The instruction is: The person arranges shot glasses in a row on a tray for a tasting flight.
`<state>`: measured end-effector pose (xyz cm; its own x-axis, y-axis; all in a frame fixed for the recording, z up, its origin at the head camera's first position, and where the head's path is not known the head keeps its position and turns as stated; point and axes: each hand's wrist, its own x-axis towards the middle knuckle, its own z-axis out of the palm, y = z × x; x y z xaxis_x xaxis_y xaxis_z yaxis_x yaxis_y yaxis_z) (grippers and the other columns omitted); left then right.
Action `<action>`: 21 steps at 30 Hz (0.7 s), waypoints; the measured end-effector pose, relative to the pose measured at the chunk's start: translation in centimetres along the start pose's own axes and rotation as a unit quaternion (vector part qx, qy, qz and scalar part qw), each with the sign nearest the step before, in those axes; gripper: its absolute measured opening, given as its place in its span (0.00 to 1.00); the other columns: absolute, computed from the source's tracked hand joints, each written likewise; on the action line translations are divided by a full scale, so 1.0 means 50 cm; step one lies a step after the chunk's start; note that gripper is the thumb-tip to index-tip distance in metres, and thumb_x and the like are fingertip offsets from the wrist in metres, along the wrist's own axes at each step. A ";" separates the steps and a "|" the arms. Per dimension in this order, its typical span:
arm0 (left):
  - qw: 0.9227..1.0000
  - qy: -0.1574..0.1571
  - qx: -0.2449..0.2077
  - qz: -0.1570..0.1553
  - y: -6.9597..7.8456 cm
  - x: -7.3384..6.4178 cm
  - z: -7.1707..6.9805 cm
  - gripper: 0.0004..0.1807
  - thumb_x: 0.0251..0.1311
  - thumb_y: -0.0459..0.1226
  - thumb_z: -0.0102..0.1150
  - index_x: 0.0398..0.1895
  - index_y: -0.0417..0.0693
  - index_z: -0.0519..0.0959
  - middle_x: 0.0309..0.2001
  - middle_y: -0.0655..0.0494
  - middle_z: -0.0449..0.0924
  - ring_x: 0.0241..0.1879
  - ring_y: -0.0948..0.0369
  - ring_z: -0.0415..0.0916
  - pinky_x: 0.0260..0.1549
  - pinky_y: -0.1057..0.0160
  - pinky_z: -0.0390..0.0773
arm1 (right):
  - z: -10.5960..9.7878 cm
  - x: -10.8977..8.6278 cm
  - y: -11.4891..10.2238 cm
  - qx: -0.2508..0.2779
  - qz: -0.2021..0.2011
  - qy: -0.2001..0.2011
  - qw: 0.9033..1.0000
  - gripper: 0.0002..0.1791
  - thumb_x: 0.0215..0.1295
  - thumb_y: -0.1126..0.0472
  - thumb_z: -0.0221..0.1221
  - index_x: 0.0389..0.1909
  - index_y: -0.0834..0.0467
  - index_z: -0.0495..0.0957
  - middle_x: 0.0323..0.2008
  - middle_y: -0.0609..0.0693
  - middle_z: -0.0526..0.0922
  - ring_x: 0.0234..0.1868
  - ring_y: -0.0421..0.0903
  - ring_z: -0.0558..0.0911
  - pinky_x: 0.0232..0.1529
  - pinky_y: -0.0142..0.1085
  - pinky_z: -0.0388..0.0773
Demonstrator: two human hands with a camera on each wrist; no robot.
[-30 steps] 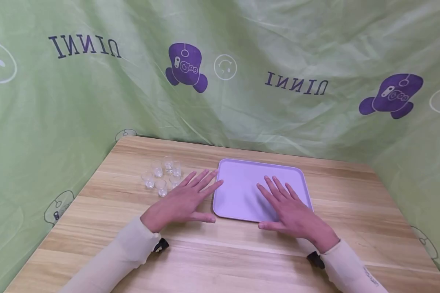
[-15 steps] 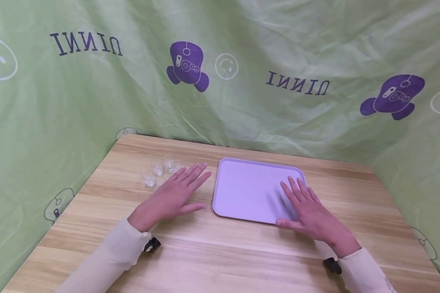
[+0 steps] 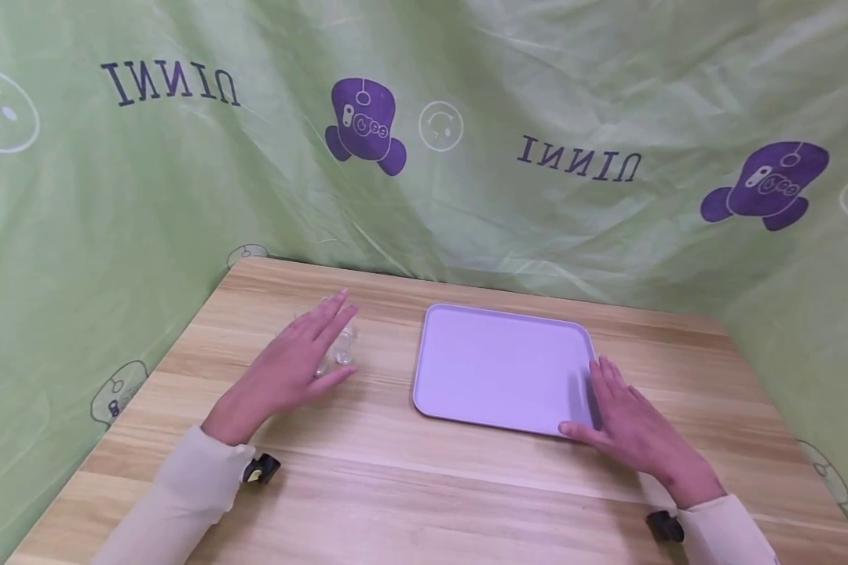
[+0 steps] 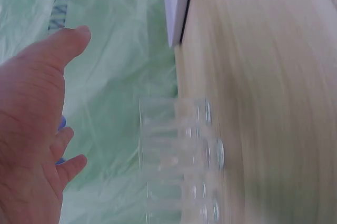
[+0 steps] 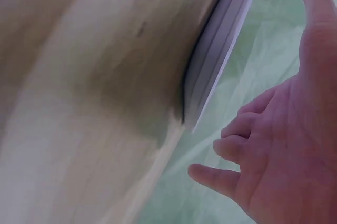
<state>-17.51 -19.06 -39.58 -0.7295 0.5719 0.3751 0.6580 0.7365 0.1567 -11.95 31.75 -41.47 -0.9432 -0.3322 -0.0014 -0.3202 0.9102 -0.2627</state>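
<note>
Small clear glasses stand in a cluster on the left of the wooden table. My left hand, fingers extended and thumb spread, hovers over them and hides most of the cluster in the head view. Several of these glasses appear upright in the left wrist view, apart from the hand. A purple rectangular tray lies flat near the table's middle. By its right edge hovers my right hand, fingers extended, holding nothing. The right wrist view shows a gap between this hand and the tray rim.
The wooden table reaches back to a green printed cloth, which hangs behind it and along both sides. A dark device sits at my left wrist, and another dark device at my right.
The hands have moved apart. My left hand has gone left, from beside the tray to over the glasses. My right hand has gone right, from above the tray to its right edge.
</note>
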 end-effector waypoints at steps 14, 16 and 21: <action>0.996 0.028 -0.047 -0.071 -0.051 -0.044 -0.020 0.48 0.67 0.47 0.66 0.82 0.42 0.51 0.82 0.42 0.46 0.78 0.44 0.48 0.68 0.35 0.59 | 0.004 -0.020 0.012 0.017 0.023 -0.025 0.999 0.67 0.65 0.32 0.62 0.76 0.78 0.38 0.75 0.81 0.38 0.75 0.77 0.47 0.69 0.68 0.54; 0.994 0.025 -0.056 -0.085 -0.057 -0.048 -0.023 0.49 0.67 0.47 0.66 0.83 0.43 0.49 0.82 0.41 0.45 0.78 0.42 0.48 0.68 0.33 0.59 | 0.004 -0.022 0.013 0.026 0.025 -0.031 0.999 0.67 0.66 0.32 0.62 0.76 0.78 0.37 0.75 0.81 0.38 0.75 0.77 0.47 0.69 0.68 0.53; 0.989 0.004 -0.083 -0.124 -0.072 -0.061 -0.024 0.52 0.69 0.49 0.64 0.84 0.47 0.43 0.82 0.44 0.38 0.78 0.40 0.46 0.68 0.32 0.57 | 0.005 -0.026 0.014 0.036 0.032 -0.044 0.998 0.67 0.66 0.32 0.62 0.76 0.78 0.37 0.75 0.81 0.41 0.74 0.77 0.50 0.68 0.68 0.55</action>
<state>-17.45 -23.90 -40.20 -0.8709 0.3780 0.3142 0.4817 0.7838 0.3920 -10.93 32.76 -41.90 -0.9489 -0.2979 -0.1039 -0.2501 0.9111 -0.3277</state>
